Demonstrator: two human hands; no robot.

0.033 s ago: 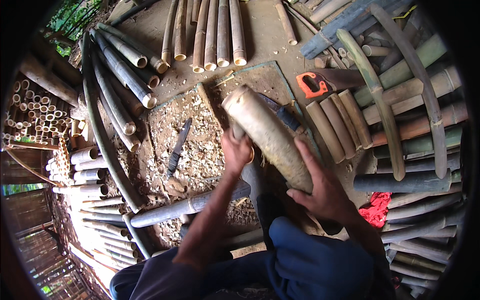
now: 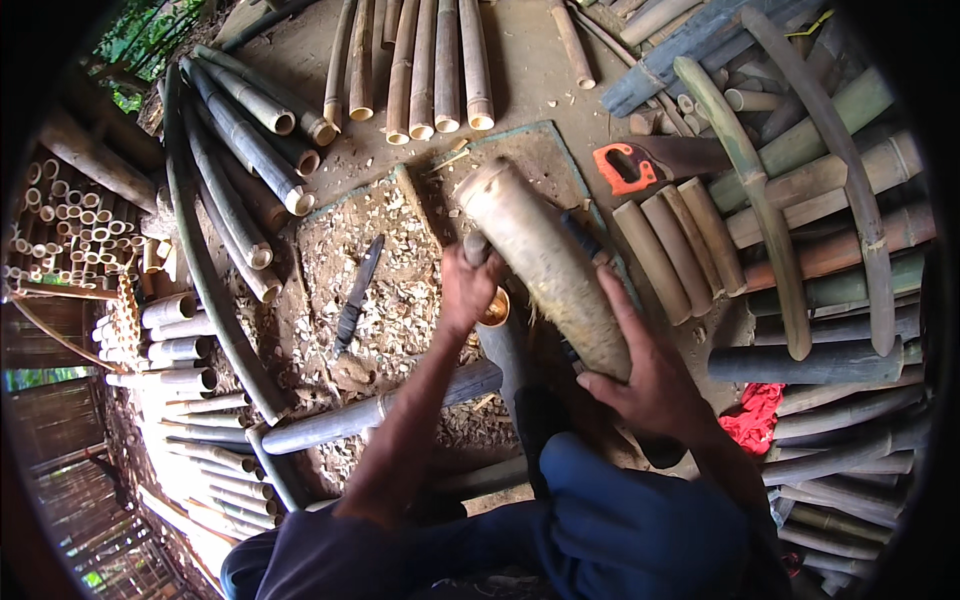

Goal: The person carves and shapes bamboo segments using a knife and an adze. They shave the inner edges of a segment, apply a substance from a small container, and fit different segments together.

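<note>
I am sitting on the ground and holding a thick, pale bamboo piece (image 2: 545, 265) in front of me. It is tilted, with its far end pointing up and to the left, above the mat (image 2: 530, 150). My right hand (image 2: 650, 375) is grasping its lower end from the side, the fingers spread along the surface. My left hand (image 2: 468, 288) is clenched around something dark at the left side of the piece, maybe a tool handle, but I cannot tell what it is exactly. Just beside this hand a small round brownish thing (image 2: 495, 308) is showing.

On the ground to the left, a dark knife (image 2: 357, 297) is lying on a bed of wood chips (image 2: 400, 270), well apart from my hands. A grey bamboo pole (image 2: 370, 412) is lying across below it. To the right, an orange-handled saw (image 2: 625, 168) is resting near a row of short cut bamboo pieces (image 2: 675, 250). A red cloth (image 2: 752, 415) is lying near my right wrist, between long poles. More bamboo poles (image 2: 420, 70) are lying at the top.
</note>
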